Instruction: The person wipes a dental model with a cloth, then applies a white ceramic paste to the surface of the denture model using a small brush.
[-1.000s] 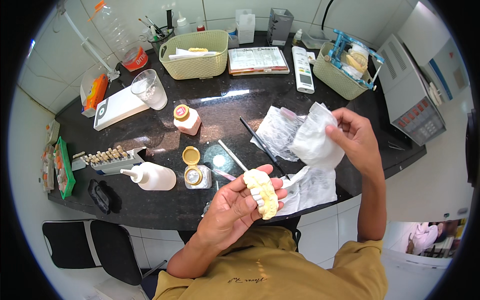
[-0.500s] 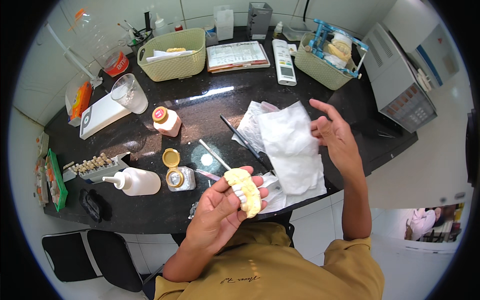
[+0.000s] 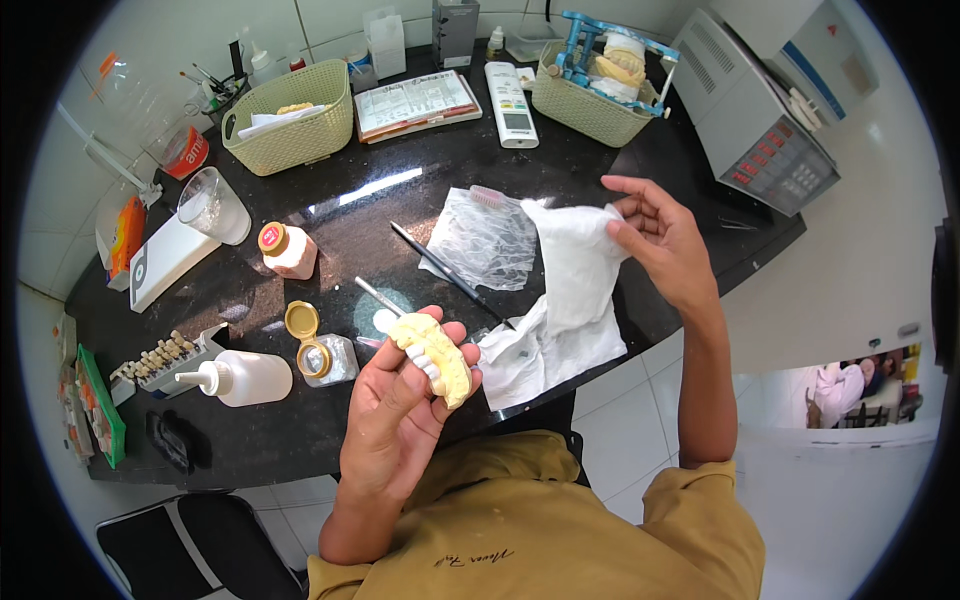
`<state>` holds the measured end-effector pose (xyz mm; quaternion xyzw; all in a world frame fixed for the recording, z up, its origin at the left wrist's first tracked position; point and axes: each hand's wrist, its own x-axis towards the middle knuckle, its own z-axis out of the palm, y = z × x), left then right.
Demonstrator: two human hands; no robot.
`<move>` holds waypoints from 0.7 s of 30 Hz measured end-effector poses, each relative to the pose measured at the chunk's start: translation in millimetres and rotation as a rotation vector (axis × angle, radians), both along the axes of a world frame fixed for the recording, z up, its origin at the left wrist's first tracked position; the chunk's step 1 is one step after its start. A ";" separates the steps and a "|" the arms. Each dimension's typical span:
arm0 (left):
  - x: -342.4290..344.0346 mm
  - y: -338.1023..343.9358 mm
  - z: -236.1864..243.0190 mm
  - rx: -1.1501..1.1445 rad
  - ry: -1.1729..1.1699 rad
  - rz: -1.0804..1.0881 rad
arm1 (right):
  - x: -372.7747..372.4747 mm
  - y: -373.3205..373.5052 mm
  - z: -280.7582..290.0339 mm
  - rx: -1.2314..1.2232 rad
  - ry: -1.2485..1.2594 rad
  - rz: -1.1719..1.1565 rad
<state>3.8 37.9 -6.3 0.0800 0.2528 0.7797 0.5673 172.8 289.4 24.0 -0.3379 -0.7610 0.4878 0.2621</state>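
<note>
Your left hand (image 3: 398, 420) has the yellow cast (image 3: 452, 372) gripped between thumb and fingers, held up over the front edge of the counter (image 3: 430, 160), near its middle. Your right hand (image 3: 665, 240) pinches the upper right corner of a tissue (image 3: 580, 265) between thumb and bent fingers, the index standing free.

A few white teeth (image 3: 424, 362) already sit in the cast's row, on the side by your thumb; the rest is yellow. Whether they are finished, you can't tell from here. The tissue is partly raised, its lower end over a second tissue (image 3: 590, 345) spread at the front edge, and it is apart from the cast.

Left of the cast, a small jar (image 3: 335, 362) stands with its gold lid (image 3: 301, 320) flipped open; its contents are unclear. The pink jar (image 3: 290, 252) behind it is capped. Toward the counter's left edge are a white squeeze bottle (image 3: 250, 378) and a clear cup (image 3: 215, 207), cloudy inside. Along the back edge, the left basket (image 3: 300, 145) holds paper (image 3: 275, 122) and a yellow piece (image 3: 295, 107); the right basket (image 3: 590, 112) carries a blue frame (image 3: 578, 50) with another cast (image 3: 620, 70) mounted.
</note>
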 end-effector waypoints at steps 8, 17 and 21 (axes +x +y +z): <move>-6.0 16.2 56.6 0.029 0.192 0.005 | 24.2 -39.9 -0.5 0.441 -0.167 -0.035; -12.6 53.8 100.4 0.087 0.274 -0.083 | -7.1 -49.5 -30.1 0.852 -0.175 0.042; -20.3 69.5 112.0 0.159 0.318 -0.056 | -16.8 -36.0 -7.9 0.630 -0.189 -0.092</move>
